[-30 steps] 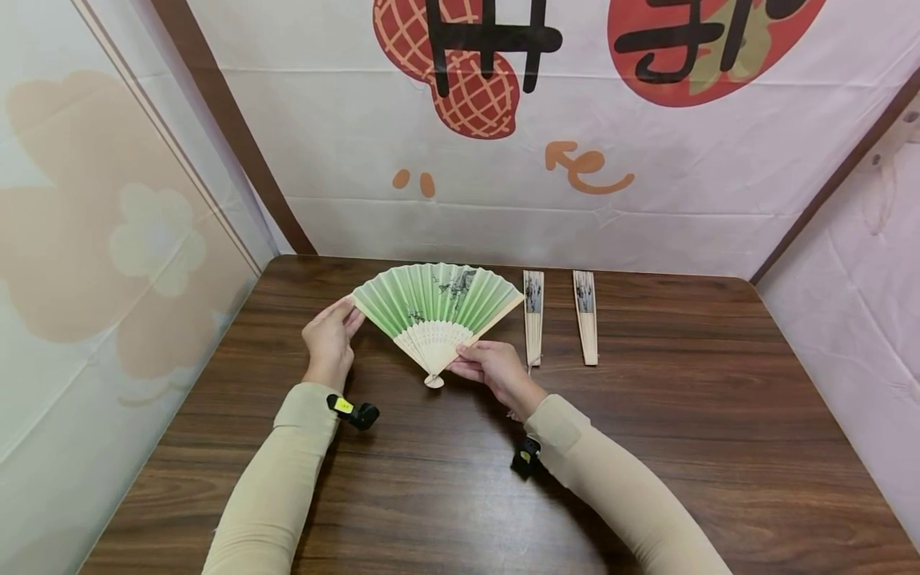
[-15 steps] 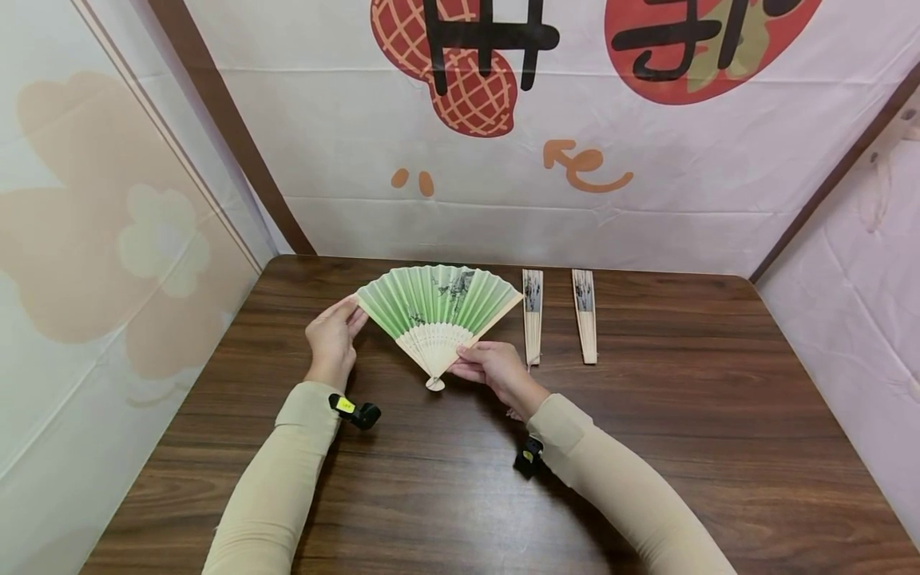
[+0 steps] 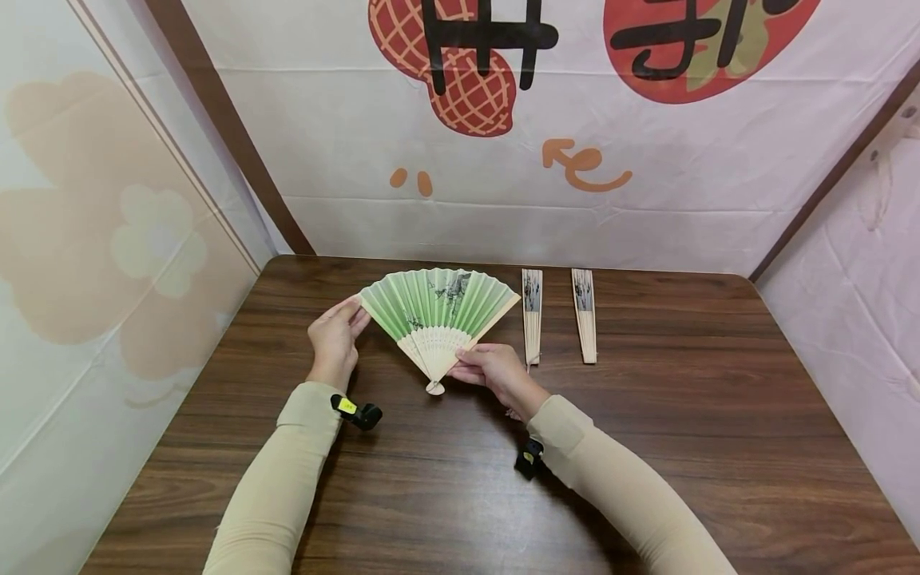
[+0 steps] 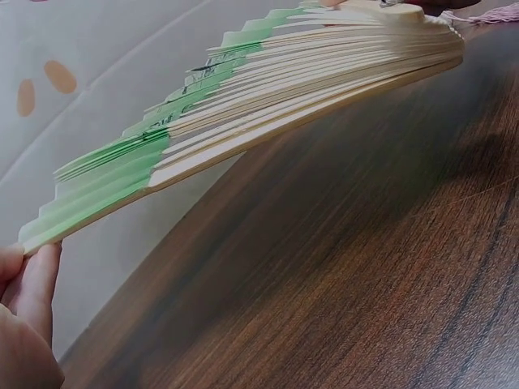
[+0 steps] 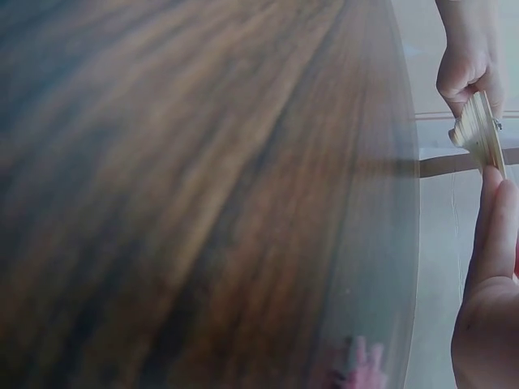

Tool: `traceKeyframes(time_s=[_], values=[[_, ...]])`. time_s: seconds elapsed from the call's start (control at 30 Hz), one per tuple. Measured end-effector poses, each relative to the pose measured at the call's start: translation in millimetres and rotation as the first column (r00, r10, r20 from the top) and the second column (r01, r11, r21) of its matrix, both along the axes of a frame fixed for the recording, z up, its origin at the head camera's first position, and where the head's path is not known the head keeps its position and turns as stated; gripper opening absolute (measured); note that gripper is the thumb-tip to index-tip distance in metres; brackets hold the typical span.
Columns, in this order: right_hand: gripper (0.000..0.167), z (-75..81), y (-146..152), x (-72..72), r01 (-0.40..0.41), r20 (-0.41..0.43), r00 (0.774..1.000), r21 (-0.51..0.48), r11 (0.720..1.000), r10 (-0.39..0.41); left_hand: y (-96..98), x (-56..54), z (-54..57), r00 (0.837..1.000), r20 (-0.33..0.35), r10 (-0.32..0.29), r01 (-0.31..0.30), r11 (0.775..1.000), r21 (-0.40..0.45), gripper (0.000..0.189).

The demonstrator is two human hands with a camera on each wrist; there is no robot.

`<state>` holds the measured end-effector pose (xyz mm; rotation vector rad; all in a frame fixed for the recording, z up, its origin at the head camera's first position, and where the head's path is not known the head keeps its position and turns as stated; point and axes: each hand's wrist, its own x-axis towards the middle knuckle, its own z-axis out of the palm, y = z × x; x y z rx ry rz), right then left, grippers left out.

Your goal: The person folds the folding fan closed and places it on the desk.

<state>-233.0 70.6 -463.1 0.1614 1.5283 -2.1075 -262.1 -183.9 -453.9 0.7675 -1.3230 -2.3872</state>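
A green folding fan (image 3: 431, 307) with a dark printed picture and pale ribs is spread out above the table in the head view. My left hand (image 3: 334, 339) pinches the fan's upper left corner between thumb and fingers; the left wrist view shows those fingertips (image 4: 40, 279) on the edge of the outer rib. On the opposite side, my right hand (image 3: 496, 371) grips the right outer rib low down, near the pivot. Seen edge-on in the left wrist view, the fan (image 4: 268, 97) is held clear of the wood. Part of a pink tassel (image 4: 491, 14) shows behind the pivot.
Two folded fans, one (image 3: 532, 319) nearer my right hand and another (image 3: 585, 319) farther right, lie at the back of the brown wooden table (image 3: 446, 495). A printed cloth wall (image 3: 460, 228) rises behind the table's far edge.
The spread fan has narrowed slightly: its left corner, with my left hand, has moved a little to the right. My right hand keeps its grip almost in the same place.
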Motion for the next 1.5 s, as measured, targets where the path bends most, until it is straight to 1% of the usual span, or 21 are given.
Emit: traceKeyframes(time_s=[0.2, 0.57, 0.93, 1.27, 1.5], values=[[0.019, -0.3, 0.6, 0.2, -0.011, 0.003, 1.0, 0.0, 1.0, 0.011, 0.0, -1.5, -1.2, 1.0, 0.002, -0.004, 0.004, 1.0, 0.022, 0.017], [0.013, -2.0, 0.8, 1.0, -0.029, 0.003, 1.0, 0.01, 1.0, 0.029, 1.8, -0.3, -1.7, 1.0, 0.01, -0.027, 0.027, 1.0, -0.005, 0.02], [0.014, -1.9, 1.0, 2.0, -0.052, 0.001, 0.999, 0.021, 0.998, 0.052, 4.0, 2.1, -0.3, 0.998, 0.016, -0.053, 0.053, 0.999, -0.013, 0.012], [0.014, -0.4, 1.4, 2.9, -0.073, 0.007, 0.997, 0.038, 0.997, 0.073, 7.0, 1.5, -0.3, 0.999, 0.012, -0.047, 0.048, 0.998, -0.028, 0.019], [0.012, -2.5, 0.9, 2.6, -0.082, 0.0, 0.997, 0.043, 0.996, 0.082, 7.2, 1.4, -2.3, 0.998, -0.007, -0.06, 0.06, 0.997, -0.042, 0.023]])
